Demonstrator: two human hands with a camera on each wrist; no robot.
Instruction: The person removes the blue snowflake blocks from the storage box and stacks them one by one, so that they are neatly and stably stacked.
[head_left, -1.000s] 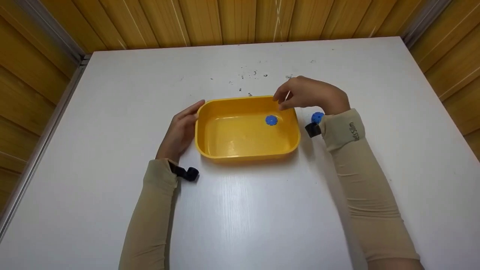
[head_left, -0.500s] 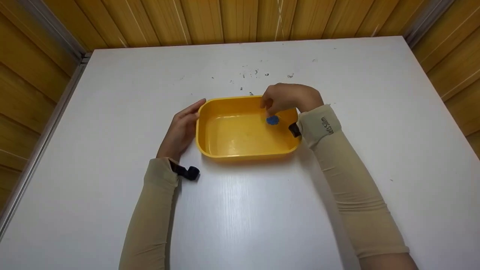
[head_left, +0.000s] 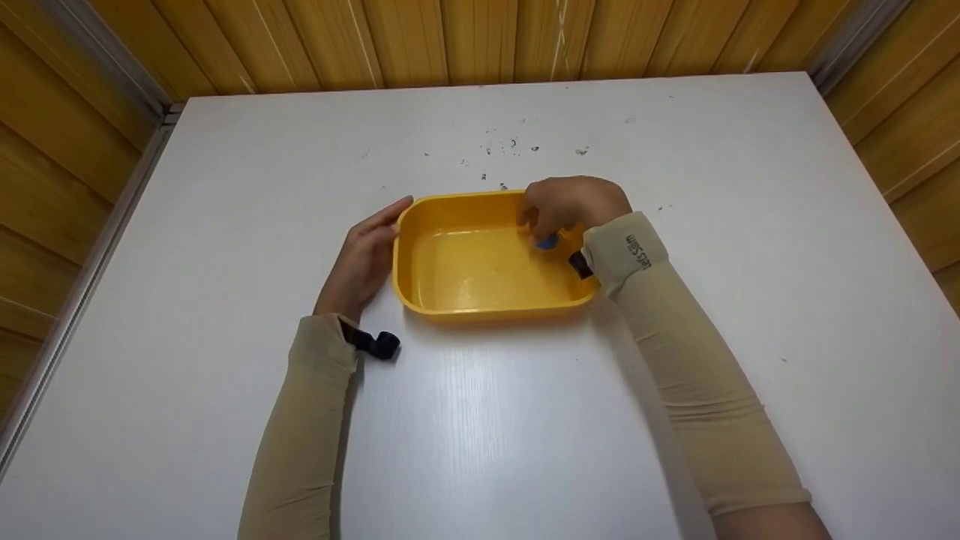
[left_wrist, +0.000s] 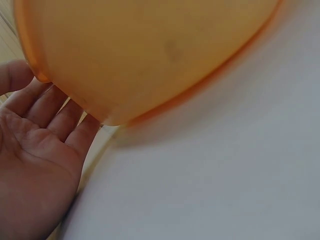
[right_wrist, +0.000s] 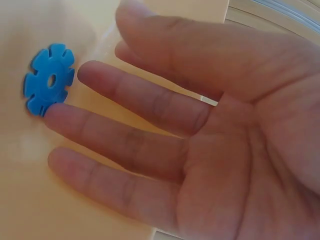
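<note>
A yellow plastic tub (head_left: 480,262) stands on the white table. My left hand (head_left: 364,259) rests along its left end, fingers fairly straight against the outer wall and thumb at the rim. In the left wrist view those fingers (left_wrist: 72,120) pass behind the tub wall. Inside the tub's right part lies a blue notched plastic disc (right_wrist: 50,80) with a hole in its middle. My right hand (head_left: 568,204) reaches down over it. The right wrist view shows its fingers extended and spread, one fingertip overlapping the disc's lower edge, with nothing gripped.
Both forearms wear beige sleeves, each with a black wrist camera; the left camera (head_left: 386,345) sits just outside the tub's near left corner. Dark marks (head_left: 514,142) speckle the table (head_left: 300,150) beyond the tub. Wooden panel walls (head_left: 480,45) border the table's back and sides.
My right hand has moved left and down into the tub, over the blue disc. A second blue disc right of the tub is now hidden behind the right sleeve. The left hand stays put.
</note>
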